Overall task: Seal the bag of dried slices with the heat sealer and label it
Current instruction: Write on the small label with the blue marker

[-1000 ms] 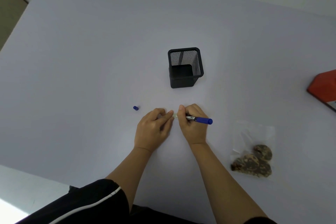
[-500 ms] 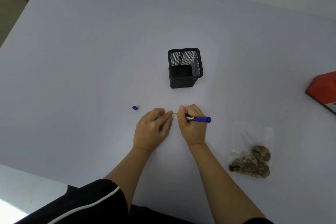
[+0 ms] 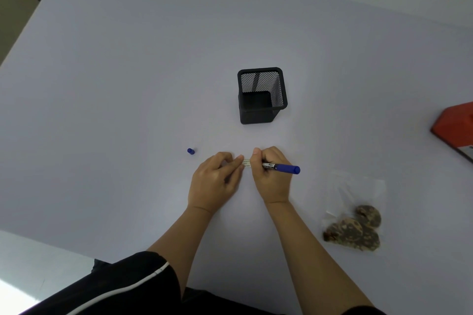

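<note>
My right hand point(image 3: 270, 176) grips a blue marker point(image 3: 284, 168), its tip hidden under my fingers and its blue end pointing right. A small white label point(image 3: 246, 163) lies on the table between my hands, and my left hand point(image 3: 216, 183) presses on its left part with the fingertips. The marker's blue cap point(image 3: 190, 151) lies loose to the left of my left hand. A clear bag of dried brown slices point(image 3: 354, 225) lies flat to the right, apart from both hands. The orange heat sealer point(image 3: 455, 128) shows partly at the right edge.
A black mesh pen holder point(image 3: 261, 94) stands upright just beyond my hands. The pale lilac table point(image 3: 128, 71) stretches far to the left and back. Its near edge runs just in front of my black sleeve point(image 3: 122, 286).
The hands stay nearly still over the label; the right hand with the marker has shifted only slightly. The bag, cap and holder have not moved.
</note>
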Demonstrator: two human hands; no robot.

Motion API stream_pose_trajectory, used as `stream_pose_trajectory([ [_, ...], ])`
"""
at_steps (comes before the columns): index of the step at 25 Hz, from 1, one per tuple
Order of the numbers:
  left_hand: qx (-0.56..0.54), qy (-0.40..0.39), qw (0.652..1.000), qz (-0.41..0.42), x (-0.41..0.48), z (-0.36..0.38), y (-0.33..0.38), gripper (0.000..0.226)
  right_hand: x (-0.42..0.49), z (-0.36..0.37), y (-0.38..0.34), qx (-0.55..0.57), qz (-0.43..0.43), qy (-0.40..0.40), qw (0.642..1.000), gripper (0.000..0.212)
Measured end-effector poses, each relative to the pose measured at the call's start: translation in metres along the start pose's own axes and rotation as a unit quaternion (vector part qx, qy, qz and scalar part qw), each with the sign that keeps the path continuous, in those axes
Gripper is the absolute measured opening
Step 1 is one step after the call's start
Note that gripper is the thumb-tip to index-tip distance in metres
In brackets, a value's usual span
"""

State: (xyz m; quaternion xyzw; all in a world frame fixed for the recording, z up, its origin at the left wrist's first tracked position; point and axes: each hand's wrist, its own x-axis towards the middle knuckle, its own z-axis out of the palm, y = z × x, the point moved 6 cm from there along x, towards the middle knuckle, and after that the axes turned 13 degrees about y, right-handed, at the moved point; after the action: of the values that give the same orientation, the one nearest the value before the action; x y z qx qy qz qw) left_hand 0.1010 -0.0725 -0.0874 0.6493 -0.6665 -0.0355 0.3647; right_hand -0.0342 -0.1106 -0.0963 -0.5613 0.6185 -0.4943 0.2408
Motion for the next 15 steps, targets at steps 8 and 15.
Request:
stream_pose_trajectory([
  [8,-0.006,0.002,1.000,-0.005,-0.0006,-0.0013,-0.0007,0.021,0.0003,0.0004,-0.0016,0.002,-0.008,-0.002,1.000,0.038],
  [15,-0.011,0.000,1.000,-0.009,-0.0005,-0.0016,-0.0013,0.022,-0.0005,0.0005,-0.0025,0.004,-0.008,0.000,1.000,0.039],
])
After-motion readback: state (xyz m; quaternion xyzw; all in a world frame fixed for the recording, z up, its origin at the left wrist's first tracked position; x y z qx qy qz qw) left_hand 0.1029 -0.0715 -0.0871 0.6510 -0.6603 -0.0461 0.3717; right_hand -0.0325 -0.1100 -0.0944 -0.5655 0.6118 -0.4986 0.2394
